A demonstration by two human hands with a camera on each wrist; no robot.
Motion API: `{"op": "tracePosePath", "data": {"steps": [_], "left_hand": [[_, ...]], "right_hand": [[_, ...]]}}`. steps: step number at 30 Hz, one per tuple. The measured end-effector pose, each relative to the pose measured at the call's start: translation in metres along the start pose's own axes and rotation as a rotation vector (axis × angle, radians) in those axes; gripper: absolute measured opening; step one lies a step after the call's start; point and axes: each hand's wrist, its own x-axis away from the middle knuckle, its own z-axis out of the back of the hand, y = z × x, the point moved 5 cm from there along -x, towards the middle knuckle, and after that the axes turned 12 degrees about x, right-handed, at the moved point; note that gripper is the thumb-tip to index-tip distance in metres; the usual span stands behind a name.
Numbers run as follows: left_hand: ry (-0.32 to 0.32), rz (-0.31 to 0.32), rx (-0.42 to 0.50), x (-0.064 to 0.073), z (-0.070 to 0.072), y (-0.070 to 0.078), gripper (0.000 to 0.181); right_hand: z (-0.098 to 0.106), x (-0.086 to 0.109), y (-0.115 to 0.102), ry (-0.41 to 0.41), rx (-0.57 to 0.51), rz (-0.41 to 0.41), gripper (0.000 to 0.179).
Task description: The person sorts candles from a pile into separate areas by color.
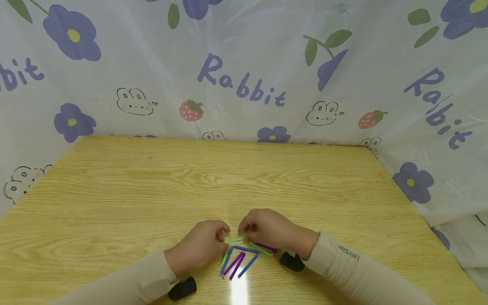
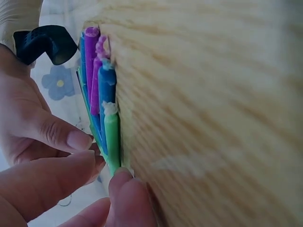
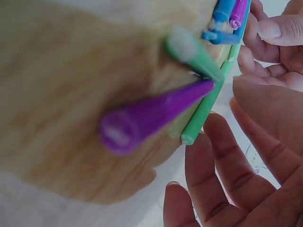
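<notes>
My left hand [image 1: 200, 245] is beside the left green stick [image 1: 224, 258]. In the left wrist view a fingertip touches the end of the green stick [image 2: 111, 142], with a gap between thumb and fingers. My right hand [image 1: 268, 228] hovers over the top of the layout, near a short green piece [image 1: 239, 239] and the right green stick [image 1: 261, 248]. Its fingers are bent loosely, and I see nothing between them. Blue sticks [image 1: 245, 249] form an angular outline around two purple sticks [image 1: 237, 266]. Another purple stick [image 3: 156, 111] lies beside the right green stick.
The sticks lie on a wood-grain table [image 1: 190, 178]. A black wrist band piece [image 1: 183, 289] is at my left wrist and another [image 1: 292, 261] at my right. A white sheet with rabbit and flower prints [image 1: 244, 51] hangs behind the table.
</notes>
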Motion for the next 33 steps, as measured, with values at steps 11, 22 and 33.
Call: {"op": "tracePosePath", "data": {"steps": [11, 22, 33], "left_hand": [[-0.002, -0.020, -0.033, -0.0015, -0.0018, 0.0016, 0.026], [-0.025, -0.027, -0.047, -0.0013, -0.0045, 0.0025, 0.024], [-0.031, -0.032, -0.047, -0.0008, -0.0066, 0.0054, 0.015]], "right_hand": [[0.0004, -0.0033, 0.0001, -0.031, 0.018, -0.007, 0.011], [0.0000, -0.0039, -0.0020, -0.046, 0.050, 0.024, 0.018], [-0.0005, -0.0033, -0.0059, -0.049, 0.126, 0.080, 0.019]]}}
